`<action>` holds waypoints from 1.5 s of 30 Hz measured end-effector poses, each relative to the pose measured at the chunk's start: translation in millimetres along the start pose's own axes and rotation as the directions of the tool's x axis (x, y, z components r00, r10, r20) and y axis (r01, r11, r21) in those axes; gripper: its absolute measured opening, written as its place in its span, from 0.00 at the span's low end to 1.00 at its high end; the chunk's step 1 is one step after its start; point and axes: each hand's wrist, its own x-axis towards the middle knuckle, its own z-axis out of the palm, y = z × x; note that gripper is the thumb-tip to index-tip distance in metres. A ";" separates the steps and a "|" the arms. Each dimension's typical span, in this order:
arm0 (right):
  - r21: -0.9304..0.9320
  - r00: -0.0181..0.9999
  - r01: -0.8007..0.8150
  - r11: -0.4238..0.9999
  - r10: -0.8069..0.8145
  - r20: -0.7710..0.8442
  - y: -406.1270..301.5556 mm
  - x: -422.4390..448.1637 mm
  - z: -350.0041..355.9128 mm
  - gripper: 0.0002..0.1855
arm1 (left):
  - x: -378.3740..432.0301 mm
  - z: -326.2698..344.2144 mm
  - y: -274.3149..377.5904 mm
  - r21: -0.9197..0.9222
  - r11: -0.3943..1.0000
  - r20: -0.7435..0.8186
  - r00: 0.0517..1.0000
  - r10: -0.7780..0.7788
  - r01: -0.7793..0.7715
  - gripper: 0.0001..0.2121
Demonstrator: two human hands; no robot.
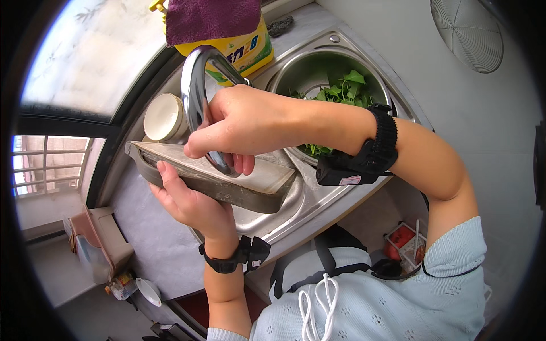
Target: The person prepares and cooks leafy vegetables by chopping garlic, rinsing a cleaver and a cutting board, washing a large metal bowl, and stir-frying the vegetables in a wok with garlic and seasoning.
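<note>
My left hand grips the near side of a grey, boat-shaped container, tilted over a steel sink basin. What the container is exactly, I cannot tell. Around the curved chrome faucet spout are the fingers of my right hand, just above the container; some fingertips show below, behind the spout's end. Beyond my right forearm, green leafy vegetables lie in a round steel bowl in the other basin. The forearm hides part of that bowl.
Stacked pale bowls stand behind the container by the window. A yellow detergent jug with a purple cloth over it is behind the faucet, near a dark scouring pad. A storage box sits at the left.
</note>
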 end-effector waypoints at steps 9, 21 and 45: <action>-0.009 0.998 0.023 1.000 -0.023 0.064 -4.3 1.0 -14.3 0.21 | 19.7 -7.7 -7.0 0.054 0.996 -0.108 0.991 0.073 -0.067 0.17; -0.462 0.996 0.085 0.883 -0.074 0.042 122.0 43.4 -55.6 0.16 | -7.6 -35.7 20.5 0.120 0.992 -0.023 0.999 -0.036 0.038 0.27; -0.822 0.823 0.181 0.540 -0.540 -0.174 167.6 34.6 94.1 0.42 | 7.4 -169.8 115.2 0.762 0.623 0.259 0.965 -0.047 -0.174 0.08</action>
